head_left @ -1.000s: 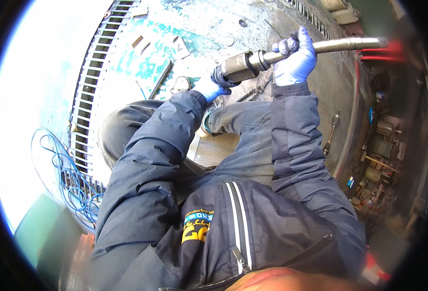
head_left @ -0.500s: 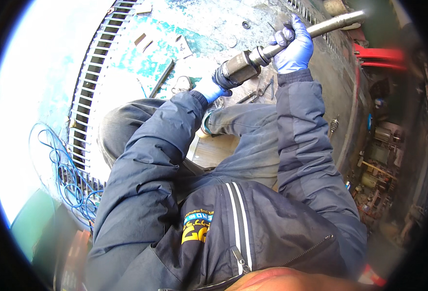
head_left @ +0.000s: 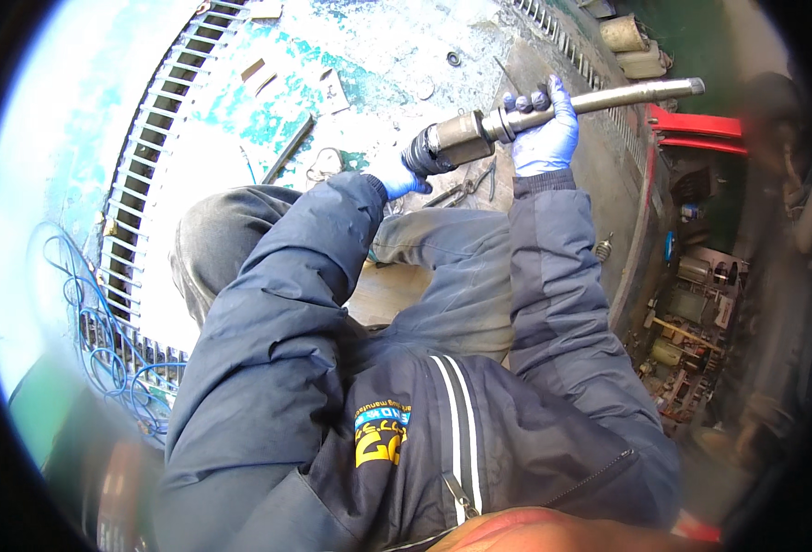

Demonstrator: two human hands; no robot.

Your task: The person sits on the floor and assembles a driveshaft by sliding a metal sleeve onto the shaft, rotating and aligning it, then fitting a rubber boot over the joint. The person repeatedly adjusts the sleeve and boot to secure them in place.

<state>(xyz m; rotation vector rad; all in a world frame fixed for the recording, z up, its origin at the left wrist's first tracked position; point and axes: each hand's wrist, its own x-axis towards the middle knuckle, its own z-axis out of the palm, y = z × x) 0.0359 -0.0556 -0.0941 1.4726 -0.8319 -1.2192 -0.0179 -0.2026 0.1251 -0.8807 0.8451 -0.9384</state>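
Observation:
A long steel drive shaft [head_left: 640, 94] lies across both my hands, its bare end tilted up to the right. Its thick joint housing [head_left: 464, 138] sits between my hands, with a black ribbed rubber boot [head_left: 421, 154] at the left end. My left hand [head_left: 395, 172], in a blue glove, is closed around the boot end; its fingers are partly hidden. Under the shaft, just right of the housing, my gloved right hand [head_left: 547, 140] grips it, dark-stained fingertips curling over the top. Pliers [head_left: 468, 188] lie on the floor below the housing.
A dark flat bar [head_left: 288, 149], cardboard scraps [head_left: 257, 75] and a small ring [head_left: 454, 58] lie on the worn floor. A slatted drain grate [head_left: 139, 175] runs along the left, with a blue hose [head_left: 102, 322] near it. Red metal bars [head_left: 696, 124] and machine parts [head_left: 686, 317] are at right.
The shaft has swung to a flatter angle, its right end lower in view. My right hand has come down with it, while my left keeps its hold on the boot end.

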